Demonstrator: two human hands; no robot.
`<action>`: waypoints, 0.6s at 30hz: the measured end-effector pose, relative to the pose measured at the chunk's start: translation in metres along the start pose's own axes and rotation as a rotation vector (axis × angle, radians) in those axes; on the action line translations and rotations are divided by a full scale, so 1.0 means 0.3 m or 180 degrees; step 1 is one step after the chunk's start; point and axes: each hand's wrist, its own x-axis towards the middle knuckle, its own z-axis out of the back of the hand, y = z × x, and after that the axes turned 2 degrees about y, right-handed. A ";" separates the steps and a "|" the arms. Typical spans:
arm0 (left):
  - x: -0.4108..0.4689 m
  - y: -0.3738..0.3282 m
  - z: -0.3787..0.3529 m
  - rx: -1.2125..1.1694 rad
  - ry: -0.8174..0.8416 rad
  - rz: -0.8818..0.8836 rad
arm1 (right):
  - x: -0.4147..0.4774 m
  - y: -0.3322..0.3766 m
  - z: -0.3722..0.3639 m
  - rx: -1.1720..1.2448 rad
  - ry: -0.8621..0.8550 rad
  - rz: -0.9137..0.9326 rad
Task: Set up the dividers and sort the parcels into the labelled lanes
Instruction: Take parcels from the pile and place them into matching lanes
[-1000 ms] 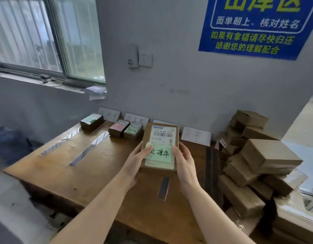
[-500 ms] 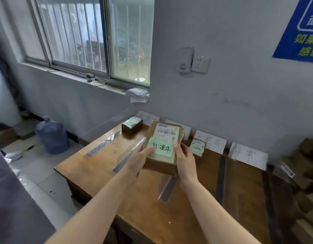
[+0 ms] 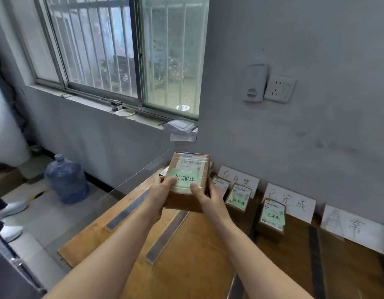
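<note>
1. A person stands at a wooden table [image 3: 197, 268] pushed against a grey wall and holds a brown cardboard parcel [image 3: 186, 197] in both bare hands, clear of the tabletop, over the far left part of the table near the wall.
2. The left hand [image 3: 160, 190] wraps the parcel's left side and the right hand [image 3: 208, 197] its right side. The fingers curl under and both thumbs press down on top.
3. A printed shipping label lies on the parcel's upper face, and below it a green note [image 3: 184, 179] with handwritten characters. Both thumb tips rest on the lower edge of the note.
4. Two clear dividers stand upright on the table and run from the front towards the wall. One is at the left edge [image 3: 124, 214], and the second [image 3: 165, 240] is just below and to the right of the held parcel.
5. White cards with handwritten characters lean against the wall: one [image 3: 240, 179] just right of the parcel, the next [image 3: 292, 202] further right, and a third [image 3: 355, 228] beyond that.
6. Small parcels with green notes sit on the table before the cards: one [image 3: 239, 197] in front of the first card, another [image 3: 272, 214] in front of the second.
7. Which lane the held parcel hangs over cannot be told, since it hides the wall behind it.
8. A blue water bottle [image 3: 66, 180] stands on the floor under the barred window [image 3: 122, 50], and a wall socket [image 3: 279, 88] is mounted above the table.
</note>
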 end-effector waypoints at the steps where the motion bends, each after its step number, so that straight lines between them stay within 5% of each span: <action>1: 0.028 -0.006 0.009 0.0024 -0.0050 0.0004 | 0.022 0.003 -0.009 -0.0086 0.0032 0.0009; 18: 0.536 -0.004 0.163 0.0470 0.0344 0.0543 | 0.437 -0.060 -0.175 -0.0723 -0.0479 -0.0608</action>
